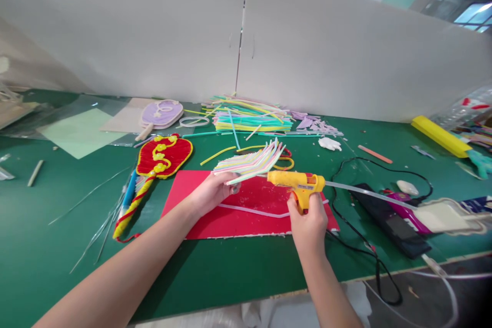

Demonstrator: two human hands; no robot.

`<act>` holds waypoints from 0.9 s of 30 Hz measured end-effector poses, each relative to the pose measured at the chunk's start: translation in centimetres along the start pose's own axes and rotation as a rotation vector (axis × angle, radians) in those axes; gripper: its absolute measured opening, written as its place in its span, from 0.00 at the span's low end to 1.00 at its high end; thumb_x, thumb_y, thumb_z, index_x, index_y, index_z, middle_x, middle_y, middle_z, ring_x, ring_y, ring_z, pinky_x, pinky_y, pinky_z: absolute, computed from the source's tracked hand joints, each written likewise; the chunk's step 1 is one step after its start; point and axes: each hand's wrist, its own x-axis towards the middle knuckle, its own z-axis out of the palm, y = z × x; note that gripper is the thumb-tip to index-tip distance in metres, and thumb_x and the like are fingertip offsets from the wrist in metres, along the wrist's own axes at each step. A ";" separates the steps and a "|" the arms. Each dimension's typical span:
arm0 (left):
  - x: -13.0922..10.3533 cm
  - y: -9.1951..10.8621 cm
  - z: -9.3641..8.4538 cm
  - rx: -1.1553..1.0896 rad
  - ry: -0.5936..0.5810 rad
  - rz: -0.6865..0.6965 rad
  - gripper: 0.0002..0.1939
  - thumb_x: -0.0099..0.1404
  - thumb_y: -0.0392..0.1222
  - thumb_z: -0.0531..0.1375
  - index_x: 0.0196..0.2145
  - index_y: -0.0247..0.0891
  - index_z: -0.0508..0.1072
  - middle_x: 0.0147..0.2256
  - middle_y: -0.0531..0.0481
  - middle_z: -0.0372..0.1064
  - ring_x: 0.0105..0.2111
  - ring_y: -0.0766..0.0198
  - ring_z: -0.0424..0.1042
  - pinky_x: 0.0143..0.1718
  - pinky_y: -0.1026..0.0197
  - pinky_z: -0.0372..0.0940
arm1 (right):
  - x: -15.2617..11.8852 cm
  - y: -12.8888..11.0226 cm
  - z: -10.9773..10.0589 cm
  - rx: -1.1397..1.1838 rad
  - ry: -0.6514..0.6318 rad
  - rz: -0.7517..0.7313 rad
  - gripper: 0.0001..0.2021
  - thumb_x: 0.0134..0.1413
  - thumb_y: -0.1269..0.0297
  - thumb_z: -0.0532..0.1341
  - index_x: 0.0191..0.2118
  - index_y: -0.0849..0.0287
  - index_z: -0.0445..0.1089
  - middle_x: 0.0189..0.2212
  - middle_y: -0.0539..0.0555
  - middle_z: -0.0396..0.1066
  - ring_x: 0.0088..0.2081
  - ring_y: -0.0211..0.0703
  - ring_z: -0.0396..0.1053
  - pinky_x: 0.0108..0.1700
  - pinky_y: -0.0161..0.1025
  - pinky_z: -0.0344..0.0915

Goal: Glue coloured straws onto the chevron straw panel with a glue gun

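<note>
My left hand (215, 192) is closed on a flat strip of joined pastel pipe cleaners (251, 160), held above a red board (261, 197). My right hand (309, 218) grips a yellow glue gun (298, 181) by its handle, with its nozzle pointing left at the lower edge of the strip. A long clear glue stick (365, 192) sticks out of the gun's back. One pale pink pipe cleaner (261, 212) lies bent across the red board.
Loose pipe cleaners (253, 115) are piled at the back. Left stand out a red-and-yellow fan (163, 156) and a purple fan (162, 114). On the right are a black cable (338, 211), a dark power strip (392, 223) and a yellow bar (440, 136).
</note>
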 end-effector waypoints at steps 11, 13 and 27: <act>-0.1 0.0 -0.3 -0.011 -0.007 0.004 0.11 0.48 0.33 0.61 0.13 0.34 0.64 0.19 0.52 0.61 0.22 0.69 0.60 0.25 0.65 0.58 | 0.0 0.2 -0.2 0.002 0.007 0.027 0.07 0.57 0.63 0.57 0.36 0.61 0.65 0.27 0.55 0.68 0.29 0.44 0.70 0.30 0.36 0.66; -0.1 0.0 -0.2 -0.017 -0.004 0.005 0.11 0.48 0.33 0.61 0.13 0.34 0.64 0.19 0.51 0.62 0.22 0.68 0.60 0.25 0.65 0.58 | 0.0 0.3 -0.2 0.001 0.014 0.031 0.07 0.58 0.63 0.57 0.36 0.61 0.65 0.26 0.54 0.68 0.29 0.43 0.70 0.30 0.36 0.66; -0.1 0.3 -0.1 -0.060 0.033 -0.007 0.09 0.47 0.33 0.63 0.14 0.34 0.67 0.18 0.53 0.61 0.21 0.69 0.60 0.24 0.65 0.59 | 0.0 0.7 -0.2 0.015 0.046 0.079 0.08 0.58 0.61 0.57 0.37 0.62 0.66 0.28 0.56 0.70 0.29 0.44 0.70 0.29 0.36 0.65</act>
